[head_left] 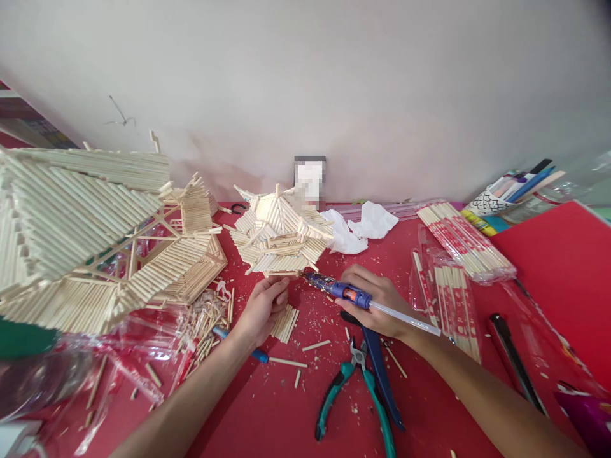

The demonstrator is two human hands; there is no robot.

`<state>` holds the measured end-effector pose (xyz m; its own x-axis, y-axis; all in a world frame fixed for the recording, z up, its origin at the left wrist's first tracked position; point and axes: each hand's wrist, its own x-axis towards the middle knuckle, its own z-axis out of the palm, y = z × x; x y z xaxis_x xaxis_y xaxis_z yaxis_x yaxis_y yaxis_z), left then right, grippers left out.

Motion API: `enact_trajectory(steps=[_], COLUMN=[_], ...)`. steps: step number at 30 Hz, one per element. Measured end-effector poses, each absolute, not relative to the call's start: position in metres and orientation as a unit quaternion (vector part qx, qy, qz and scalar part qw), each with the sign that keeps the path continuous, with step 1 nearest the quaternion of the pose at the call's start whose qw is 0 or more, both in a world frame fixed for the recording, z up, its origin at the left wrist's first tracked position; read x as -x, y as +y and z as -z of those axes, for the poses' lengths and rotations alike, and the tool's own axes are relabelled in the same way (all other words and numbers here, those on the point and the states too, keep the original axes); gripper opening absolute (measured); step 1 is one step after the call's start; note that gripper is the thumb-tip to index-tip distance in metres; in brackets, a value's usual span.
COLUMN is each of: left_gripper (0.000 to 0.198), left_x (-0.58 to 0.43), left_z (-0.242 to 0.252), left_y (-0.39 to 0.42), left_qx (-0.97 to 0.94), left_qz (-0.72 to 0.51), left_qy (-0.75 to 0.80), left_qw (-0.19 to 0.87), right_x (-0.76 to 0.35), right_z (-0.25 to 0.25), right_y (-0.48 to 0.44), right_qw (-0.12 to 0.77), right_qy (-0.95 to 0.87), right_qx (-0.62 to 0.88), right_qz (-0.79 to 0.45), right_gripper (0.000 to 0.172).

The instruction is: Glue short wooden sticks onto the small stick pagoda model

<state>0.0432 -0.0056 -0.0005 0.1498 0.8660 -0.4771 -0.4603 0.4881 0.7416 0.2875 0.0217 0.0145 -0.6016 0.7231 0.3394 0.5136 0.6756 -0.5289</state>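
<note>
My left hand pinches the bottom edge of a small roof model built from wooden sticks, holding it up off the red table. My right hand is wrapped round a blue glue gun with a clear glue stick jutting out of its back. The gun's nozzle points left at the model's lower edge, close to my left fingers. A small flat panel of glued sticks lies under my left hand.
A large stick-built structure fills the left. Teal-handled pliers lie in front, a black cutter at right. Packs of wrapped chopsticks, white tissue, a pen cup and a red board sit at right. Stick offcuts litter the table.
</note>
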Motion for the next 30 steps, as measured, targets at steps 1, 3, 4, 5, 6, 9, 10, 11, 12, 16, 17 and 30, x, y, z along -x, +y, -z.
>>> enact_trajectory(steps=[1,3,4,5,6,9,10,11,12,16,17,30], left_gripper=[0.042,0.042,0.043,0.043,0.043,0.044,0.043,0.043,0.043,0.044,0.044,0.043], left_x=[-0.043,-0.043,-0.043,-0.043,-0.043,-0.044,-0.044,-0.044,-0.044,-0.044,-0.044,-0.044], left_z=[0.0,0.0,0.0,0.0,0.0,-0.001,-0.001,-0.001,-0.001,-0.001,-0.001,0.0], left_y=[-0.006,-0.006,-0.006,-0.005,-0.005,-0.005,-0.005,-0.004,-0.004,-0.004,-0.004,-0.006], left_qx=[-0.218,-0.219,-0.22,-0.22,-0.221,-0.219,-0.219,-0.22,-0.22,-0.22,-0.219,-0.214], left_qz=[-0.457,-0.457,-0.457,-0.457,-0.457,-0.457,-0.457,-0.457,-0.458,-0.457,-0.456,-0.473], left_qy=[0.466,0.465,0.464,0.463,0.463,0.464,0.466,0.467,0.468,0.468,0.468,0.468], left_qw=[0.726,0.726,0.726,0.727,0.727,0.726,0.725,0.724,0.723,0.724,0.724,0.716], right_x=[-0.288,-0.289,-0.289,-0.29,-0.29,-0.29,-0.29,-0.289,-0.289,-0.287,-0.287,-0.283], right_z=[-0.015,-0.016,-0.016,-0.017,-0.017,-0.016,-0.015,-0.014,-0.013,-0.01,-0.009,-0.003], right_y=[0.022,0.021,0.021,0.021,0.021,0.02,0.02,0.02,0.02,0.02,0.02,0.018], right_qw=[0.272,0.273,0.274,0.273,0.272,0.263,0.26,0.258,0.257,0.26,0.26,0.263], right_qy=[-0.874,-0.873,-0.873,-0.873,-0.873,-0.879,-0.881,-0.883,-0.884,-0.882,-0.882,-0.884], right_qx=[0.354,0.357,0.358,0.358,0.357,0.347,0.344,0.341,0.34,0.344,0.345,0.346], right_qz=[-0.192,-0.188,-0.188,-0.188,-0.19,-0.194,-0.194,-0.195,-0.195,-0.191,-0.189,-0.172], right_gripper=[0.019,0.018,0.018,0.017,0.017,0.016,0.016,0.016,0.016,0.017,0.017,0.015])
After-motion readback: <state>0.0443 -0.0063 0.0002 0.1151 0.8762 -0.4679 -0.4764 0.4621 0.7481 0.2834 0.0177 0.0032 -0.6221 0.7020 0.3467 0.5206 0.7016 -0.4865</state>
